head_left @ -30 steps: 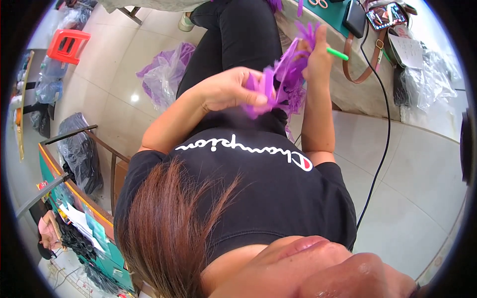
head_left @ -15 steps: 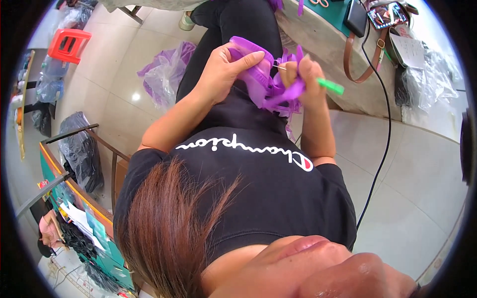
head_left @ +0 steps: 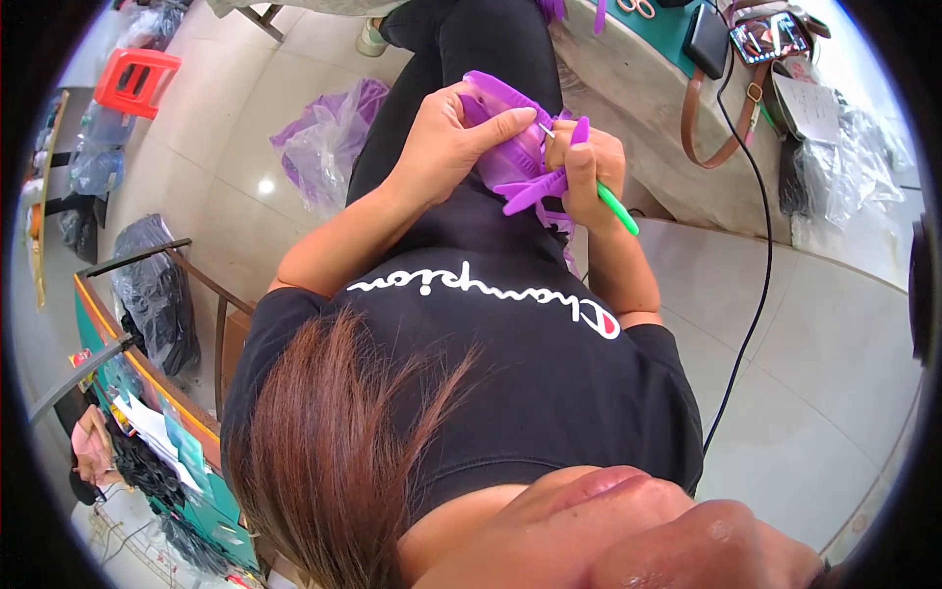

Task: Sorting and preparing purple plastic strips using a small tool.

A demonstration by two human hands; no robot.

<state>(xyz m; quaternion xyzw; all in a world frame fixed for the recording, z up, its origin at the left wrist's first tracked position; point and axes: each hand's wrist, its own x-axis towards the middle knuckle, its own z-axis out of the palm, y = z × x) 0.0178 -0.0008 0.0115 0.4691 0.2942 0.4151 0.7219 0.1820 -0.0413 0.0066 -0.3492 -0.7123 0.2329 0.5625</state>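
Observation:
Over my lap, my left hand is closed on a purple fabric piece with ribbed, band-like edges, its thumb pressing along the upper edge. Close on its right, my right hand is wrapped round a slim tool with a green handle. The tool's thin metal tip points at the purple fabric next to my left thumb; whether it pierces the cloth I cannot tell. Purple straps hang between the two hands, and one pokes up past my right fingers.
A cloth-draped table at the upper right bears scissors, a black box-like device and a phone. A black cable runs down the right side. Left lie a purple-and-clear plastic bag and a red stool.
My right hand has turned, so the green handle now slants downward instead of sideways. The purple straps have swung left and lower. My left hand keeps its hold.

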